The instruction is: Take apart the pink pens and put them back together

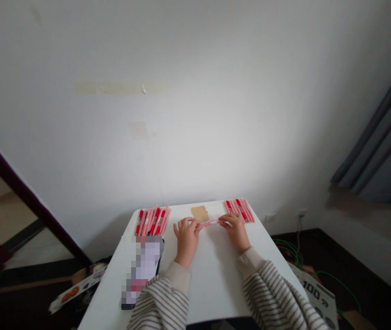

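Both my hands hold one pink pen (210,223) level above the white table (212,284). My left hand (186,239) pinches its left end and my right hand (236,230) pinches its right end. A row of several pink and red pens (153,221) lies at the table's far left. A second row of pens (239,210) lies at the far right, just behind my right hand. A small brown card (200,212) lies flat between the two rows.
A blurred-out flat object (143,270) lies on the table's left side near my left sleeve. A white wall stands right behind the table. Boxes (78,288) sit on the floor at left; green cables (293,256) and a grey curtain (384,151) are at right.
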A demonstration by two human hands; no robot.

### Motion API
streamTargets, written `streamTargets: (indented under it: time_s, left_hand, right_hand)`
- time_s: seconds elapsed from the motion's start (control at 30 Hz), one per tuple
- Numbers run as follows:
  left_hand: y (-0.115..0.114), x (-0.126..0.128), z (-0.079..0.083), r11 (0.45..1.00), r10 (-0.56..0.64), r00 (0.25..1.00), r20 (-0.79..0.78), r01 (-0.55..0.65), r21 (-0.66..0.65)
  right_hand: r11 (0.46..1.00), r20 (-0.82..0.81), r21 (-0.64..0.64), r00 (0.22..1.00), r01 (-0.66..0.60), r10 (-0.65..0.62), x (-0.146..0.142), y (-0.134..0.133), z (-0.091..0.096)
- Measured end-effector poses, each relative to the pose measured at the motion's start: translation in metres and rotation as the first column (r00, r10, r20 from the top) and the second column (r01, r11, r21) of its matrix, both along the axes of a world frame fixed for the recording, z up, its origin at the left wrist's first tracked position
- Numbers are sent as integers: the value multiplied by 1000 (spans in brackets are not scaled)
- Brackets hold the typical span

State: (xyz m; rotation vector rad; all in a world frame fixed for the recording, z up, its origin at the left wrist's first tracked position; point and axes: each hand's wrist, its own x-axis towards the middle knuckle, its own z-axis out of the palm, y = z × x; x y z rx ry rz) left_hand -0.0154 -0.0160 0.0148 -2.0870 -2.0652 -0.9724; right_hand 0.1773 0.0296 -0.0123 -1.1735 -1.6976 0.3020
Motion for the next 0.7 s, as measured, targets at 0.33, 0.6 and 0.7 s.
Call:
streamTargets:
  time_s: [0.33,0.6,0.7]
  left_hand:
    - [0,0,0,1000,26,999,-21,-26,-11]
    - [0,-1,-1,999,48,999,-2,-48,-10]
    - [0,-2,-2,998,57,998,12,-57,0]
  right_hand:
    - [1000,-11,24,1000,6,-6,1,2,-1]
    - [998,-34,22,998,60,-60,4,4,-3]
    - [996,-43,24,995,86,-85,5,5,-4]
